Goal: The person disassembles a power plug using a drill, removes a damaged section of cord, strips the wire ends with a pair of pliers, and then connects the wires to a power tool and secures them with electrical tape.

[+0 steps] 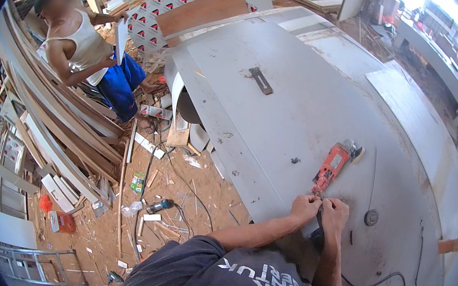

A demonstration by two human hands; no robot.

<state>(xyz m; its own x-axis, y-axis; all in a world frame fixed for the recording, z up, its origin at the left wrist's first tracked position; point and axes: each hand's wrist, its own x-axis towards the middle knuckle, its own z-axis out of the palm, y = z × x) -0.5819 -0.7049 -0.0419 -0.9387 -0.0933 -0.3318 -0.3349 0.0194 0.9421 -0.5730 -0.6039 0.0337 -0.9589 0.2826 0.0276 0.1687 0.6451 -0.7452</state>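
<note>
A red angle grinder [330, 167] lies on the large grey tabletop [229, 97], its disc end pointing away to the right. Both my hands meet just behind its near end. The fingers of my left hand [305, 208] are pinched together beside the tool's tail. My right hand [335, 214] is closed too, fingertips almost touching the left ones. A bit of something dark shows between and below them, too small to name. A dark round disc [370, 218] rests to the right of my right hand.
A dark flat slotted piece [260, 81] lies farther up the tabletop. Black cable [396, 276] loops at lower right. At left, a person [88, 49] holds a white board beside stacked long boards [55, 103]. Scraps and a teal power tool [160, 206] litter the floor.
</note>
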